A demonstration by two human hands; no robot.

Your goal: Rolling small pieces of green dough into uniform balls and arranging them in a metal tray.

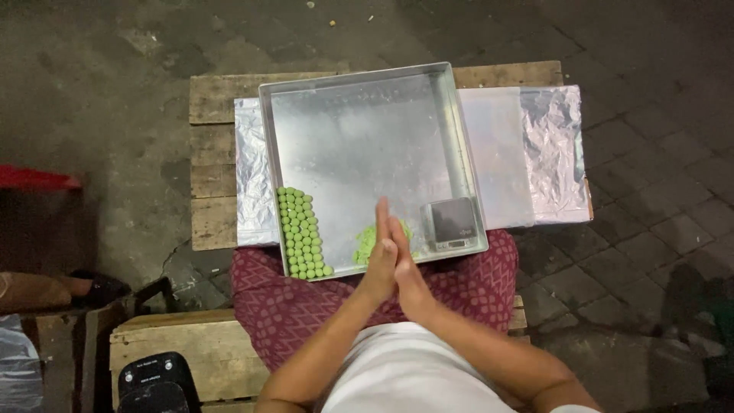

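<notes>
Over at the far left, a red object (34, 178) is lying on the dark paving, and just below it a wooden crate (176, 344) is carrying a black device (157, 382) at its near corner. Moving right, a pallet (218, 153) is serving as a table, and foil (252, 183) is spreading across it under a square metal tray (359, 138). Inside the tray, against its left wall, small green balls (302, 233) are sitting in neat rows, packed close and touching one another. Further right, near the tray's front edge, a lump of green dough (365, 243) is resting on the metal, partly hidden behind the hands. The person is sitting with the tray's front edge over a lap covered in maroon patterned cloth (306, 306). The left hand (380, 260) and the right hand (405, 264) are pressing flat together, palm to palm, fingers straight and pointing away over the tray; whether anything is lying between the palms, I cannot tell. Just beside the right hand, a small grey scale (453, 224) is standing in the tray's front right corner. Beyond the tray's right wall, a clear plastic sheet (497, 153) is lying over the foil, and crinkled foil is showing at the far right end of the pallet.
</notes>
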